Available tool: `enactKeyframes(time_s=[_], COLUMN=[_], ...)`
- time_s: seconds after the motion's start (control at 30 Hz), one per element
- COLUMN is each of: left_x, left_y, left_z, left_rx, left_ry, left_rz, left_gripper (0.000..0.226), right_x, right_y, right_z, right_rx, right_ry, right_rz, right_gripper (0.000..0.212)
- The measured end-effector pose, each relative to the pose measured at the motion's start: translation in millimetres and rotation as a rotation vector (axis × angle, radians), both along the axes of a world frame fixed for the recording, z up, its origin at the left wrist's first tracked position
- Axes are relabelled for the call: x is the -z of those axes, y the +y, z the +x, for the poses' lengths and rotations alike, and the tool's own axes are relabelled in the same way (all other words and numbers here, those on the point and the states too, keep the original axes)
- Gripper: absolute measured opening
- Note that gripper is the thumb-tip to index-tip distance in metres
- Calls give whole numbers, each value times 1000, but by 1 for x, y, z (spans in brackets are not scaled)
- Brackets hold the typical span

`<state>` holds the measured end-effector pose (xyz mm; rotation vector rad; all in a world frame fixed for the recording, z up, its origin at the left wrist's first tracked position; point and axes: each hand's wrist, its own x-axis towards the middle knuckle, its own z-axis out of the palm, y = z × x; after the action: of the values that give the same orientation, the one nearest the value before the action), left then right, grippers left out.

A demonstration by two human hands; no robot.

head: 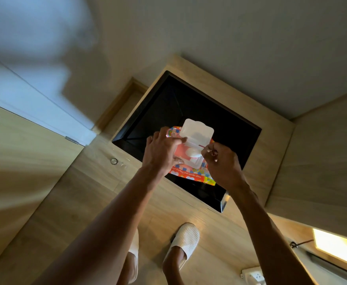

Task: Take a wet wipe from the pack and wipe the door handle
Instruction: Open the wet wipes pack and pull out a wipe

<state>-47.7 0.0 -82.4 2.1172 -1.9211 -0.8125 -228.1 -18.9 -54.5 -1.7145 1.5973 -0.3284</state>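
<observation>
A colourful wet wipe pack (187,173) is held in the air in front of me, its white plastic lid (196,129) flipped up. My left hand (161,152) grips the pack's left side. My right hand (223,163) pinches the white wipe (195,153) at the pack's opening, fingers closed on its end. The wipe is only partly out of the opening. No door handle is visible; a small metal hinge (72,139) shows on the white door edge at left.
Below the pack lies a black square mat or recess (148,120) in the wooden floor. My feet wear white slippers (186,239). A small round floor fitting (113,161) sits left of the mat. A white power strip (252,276) lies at bottom right.
</observation>
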Motion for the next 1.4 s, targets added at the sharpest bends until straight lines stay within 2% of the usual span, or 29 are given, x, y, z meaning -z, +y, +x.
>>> enactKeyframes(time_s=[0.1,0.23,0.3,0.4,0.53,0.77,0.9,1.07,1.23,1.4], left_x=[0,1,1,1,2,2,2,0,-2,-3], left_y=[1,1,1,2,3,5,5,3,3,6], left_z=[-1,-2,-3,-1,-2,-6,-7,-8,-5,-3], left_rx=[-6,-1,-4,2,3,6,-3,-11,3,22], left_ry=[8,-7,-2,11,-10,-33,-49,-36,-29,-17], left_rz=[14,29,34,32,8,-6,-5,50,45,22], left_gripper=[73,75,74,73,73,74,73,73,73,71], right_x=[5,5,9,12,2,1,0,12,-1,15], right_y=[-3,3,8,8,6,9,19,38,14,-17], right_z=[-5,-5,-2,3,7,-1,0,-17,-19,-4], right_rx=[28,43,59,105,45,102,39,-71,15,-133], right_ry=[-18,-107,-116,-89,-10,-21,-22,9,-99,1], right_rz=[105,118,22,-139,-295,-351,-403,-301,-271,-38], right_gripper=[23,32,29,14,8,7,3,3,17,25])
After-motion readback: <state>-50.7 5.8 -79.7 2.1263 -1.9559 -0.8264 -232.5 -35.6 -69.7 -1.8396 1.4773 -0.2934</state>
